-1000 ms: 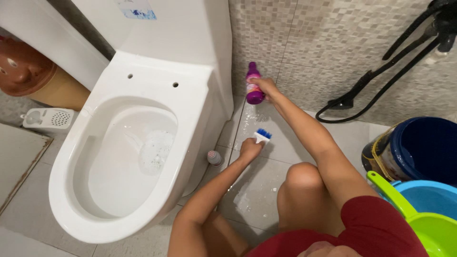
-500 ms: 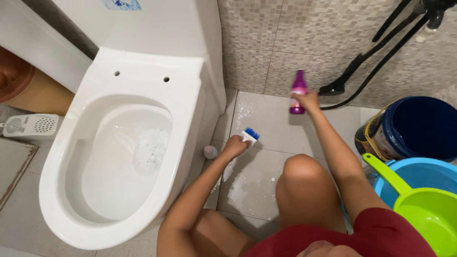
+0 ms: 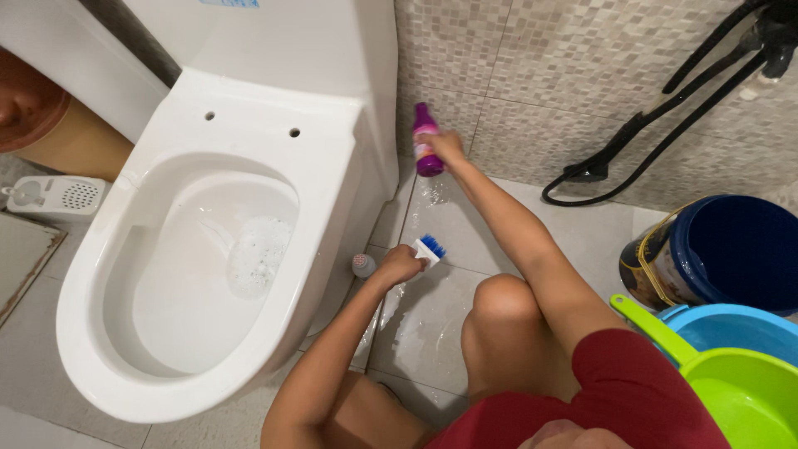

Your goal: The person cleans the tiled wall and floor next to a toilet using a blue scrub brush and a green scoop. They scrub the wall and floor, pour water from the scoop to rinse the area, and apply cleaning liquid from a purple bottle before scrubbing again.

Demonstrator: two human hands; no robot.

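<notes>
Head view: right hand (image 3: pixel 447 146) fingers clasp purple bottle (image 3: pixel 426 143) beside toilet (image 3: pixel 249 108); left hand (image 3: pixel 399 264) fingers clench brush (image 3: pixel 429 249).

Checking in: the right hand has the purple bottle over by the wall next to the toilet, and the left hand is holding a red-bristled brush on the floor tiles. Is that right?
Not quite. The head view shows the brush in the left hand has blue bristles, not red. The rest holds: the right hand grips the purple bottle by the wall beside the toilet.
</notes>
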